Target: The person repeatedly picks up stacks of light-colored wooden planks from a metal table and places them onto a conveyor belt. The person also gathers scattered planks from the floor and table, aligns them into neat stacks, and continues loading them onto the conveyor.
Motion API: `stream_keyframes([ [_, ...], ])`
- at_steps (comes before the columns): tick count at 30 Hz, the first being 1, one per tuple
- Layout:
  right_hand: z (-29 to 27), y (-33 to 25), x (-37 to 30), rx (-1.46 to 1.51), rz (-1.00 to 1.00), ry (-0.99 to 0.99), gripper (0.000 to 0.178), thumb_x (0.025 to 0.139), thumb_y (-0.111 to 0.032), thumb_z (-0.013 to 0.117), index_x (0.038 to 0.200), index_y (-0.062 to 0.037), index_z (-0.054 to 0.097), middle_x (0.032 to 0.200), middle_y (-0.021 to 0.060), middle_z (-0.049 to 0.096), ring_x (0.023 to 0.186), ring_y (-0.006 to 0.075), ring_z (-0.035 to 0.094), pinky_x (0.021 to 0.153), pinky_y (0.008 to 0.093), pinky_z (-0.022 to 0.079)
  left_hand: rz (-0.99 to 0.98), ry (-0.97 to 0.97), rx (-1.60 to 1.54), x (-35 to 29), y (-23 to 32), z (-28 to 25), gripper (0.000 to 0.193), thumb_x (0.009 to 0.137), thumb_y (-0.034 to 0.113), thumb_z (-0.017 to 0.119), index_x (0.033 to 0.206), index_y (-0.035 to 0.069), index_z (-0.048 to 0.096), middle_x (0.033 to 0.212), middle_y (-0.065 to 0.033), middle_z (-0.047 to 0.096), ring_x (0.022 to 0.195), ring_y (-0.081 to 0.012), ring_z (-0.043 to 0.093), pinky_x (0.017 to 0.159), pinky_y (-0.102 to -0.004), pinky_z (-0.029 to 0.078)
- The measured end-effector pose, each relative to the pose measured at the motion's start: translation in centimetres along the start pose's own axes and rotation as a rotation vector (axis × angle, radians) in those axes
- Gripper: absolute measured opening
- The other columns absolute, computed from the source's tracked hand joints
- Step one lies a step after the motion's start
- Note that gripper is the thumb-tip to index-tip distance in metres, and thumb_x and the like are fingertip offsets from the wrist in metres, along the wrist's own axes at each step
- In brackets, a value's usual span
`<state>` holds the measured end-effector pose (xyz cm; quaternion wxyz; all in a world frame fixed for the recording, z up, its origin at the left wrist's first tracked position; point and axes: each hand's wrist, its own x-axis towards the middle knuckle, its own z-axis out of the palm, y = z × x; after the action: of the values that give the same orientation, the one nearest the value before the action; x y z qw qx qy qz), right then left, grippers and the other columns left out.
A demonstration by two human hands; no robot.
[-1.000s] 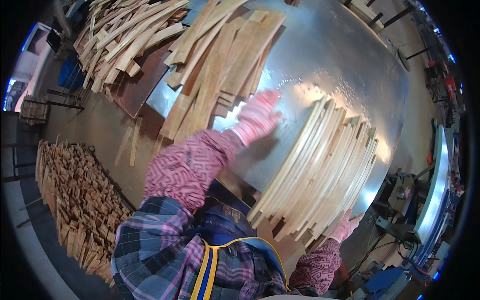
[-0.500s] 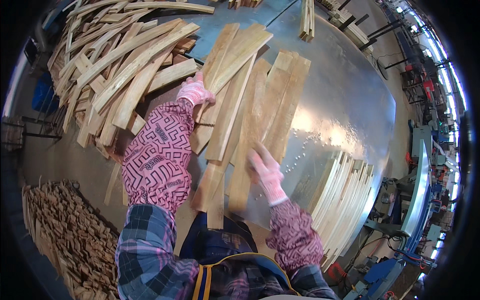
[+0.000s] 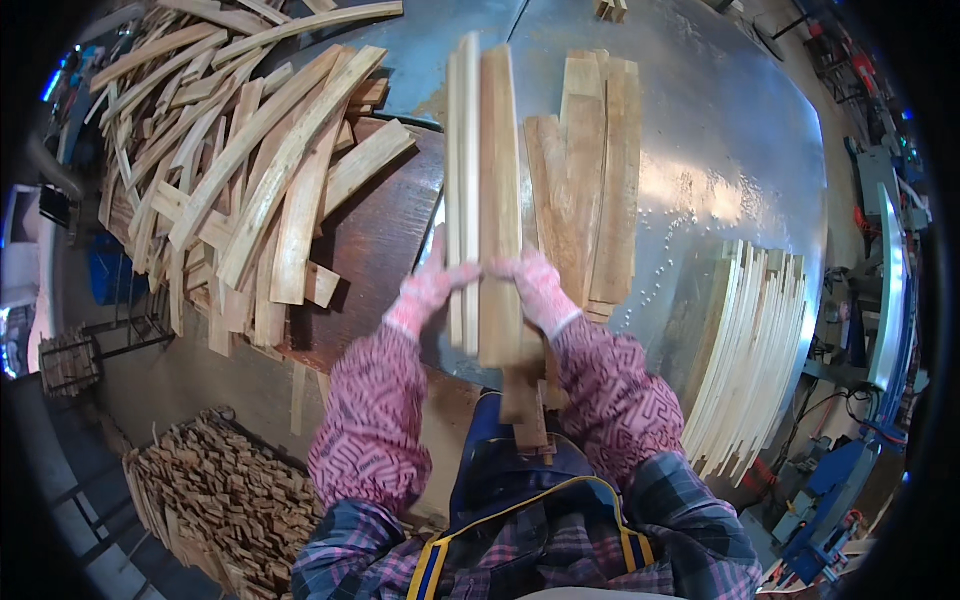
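Several long wooden slats (image 3: 499, 190) stand on edge in a loose bundle in front of me, between my two gloved hands. My left hand (image 3: 432, 288) grips the bundle from its left side, thumb reaching across the near face. From the right, my right hand (image 3: 540, 287) grips it too, and its thumb nearly meets the left one. Both hands wear pink-and-white gloves below patterned pink sleeve covers. Right of the bundle, more flat slats (image 3: 572, 180) lie fanned on the metal table (image 3: 700, 140). Shorter ends of wood (image 3: 531, 425) stick out over the near edge by my apron.
A tangled heap of curved wood strips (image 3: 255, 190) covers a brown board (image 3: 385, 225) at left. A neat row of slats (image 3: 750, 350) lies at right, near small white pellets (image 3: 655, 262). A stack of wood pieces (image 3: 225, 500) sits lower left; blue machinery (image 3: 840, 480) stands right.
My left hand has drawn several slats off the left of the pile and set them upright with the right hand. The view has shifted, and the brown board now shows more.
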<state>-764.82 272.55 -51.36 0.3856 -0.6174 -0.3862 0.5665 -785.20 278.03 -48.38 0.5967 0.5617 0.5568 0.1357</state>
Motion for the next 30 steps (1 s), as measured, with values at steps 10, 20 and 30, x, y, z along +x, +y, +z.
stream_keyframes([
  [10, 1.5, -1.7, -6.2, -0.628, 0.373, -0.129, 0.079, 0.087, -0.045, 0.07, 0.147, -0.0026, 0.041, 0.131, 0.0232, 0.062, 0.124, 0.0391, 0.058, 0.106, 0.0417, 0.044, -0.161, 0.173, -0.855, -9.2, -8.0, 5.5, 0.067, 0.076, 0.009, 0.072, 0.138, 0.0, 0.048, 0.099, -0.0069, 0.067, 0.085, -0.0173, 0.065, 0.082, -0.0316, 0.055],
  [20, 2.4, -4.1, -4.1, -0.772, 0.254, -0.159, 0.091, 0.082, -0.061, 0.068, 0.148, -0.0046, 0.042, 0.144, 0.0242, 0.051, 0.131, 0.0372, 0.052, 0.107, 0.0429, 0.044, -0.119, -0.009, -0.885, -9.1, -7.4, 3.9, 0.075, 0.074, 0.006, 0.073, 0.144, 0.003, 0.045, 0.121, -0.0087, 0.063, 0.107, -0.0207, 0.063, 0.093, -0.0347, 0.053],
  [30, 1.9, -2.8, -5.9, -0.766, 0.213, -0.223, 0.086, 0.092, -0.065, 0.054, 0.152, -0.0056, 0.038, 0.142, 0.0279, 0.051, 0.133, 0.0392, 0.049, 0.11, 0.0422, 0.04, -0.201, 0.267, 0.137, -5.0, -0.6, 3.5, 0.099, 0.085, 0.065, 0.059, 0.16, 0.015, 0.017, 0.147, -0.0323, 0.041, 0.134, -0.0438, 0.045, 0.111, -0.0478, 0.038],
])
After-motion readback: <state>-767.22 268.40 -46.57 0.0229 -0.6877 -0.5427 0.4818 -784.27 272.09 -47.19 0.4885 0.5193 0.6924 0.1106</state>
